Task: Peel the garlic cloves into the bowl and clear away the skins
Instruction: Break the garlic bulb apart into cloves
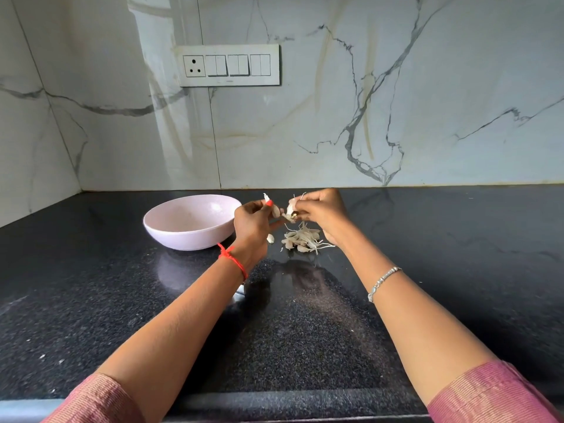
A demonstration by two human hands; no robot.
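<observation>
Head view: fingers of the left hand are pinching a garlic clove and fingers of the right hand are gripping a garlic piece just beside it, both hovering above the pile of cloves and skins. The pink bowl is sitting just left of the hands, with the dark counter stretching openly rightward and toward its front edge.

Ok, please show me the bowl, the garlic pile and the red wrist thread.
bowl (183, 239): head view, front outer wall.
garlic pile (302, 239): head view, middle of the heap.
red wrist thread (235, 260): head view, strand across the left wrist.
</observation>
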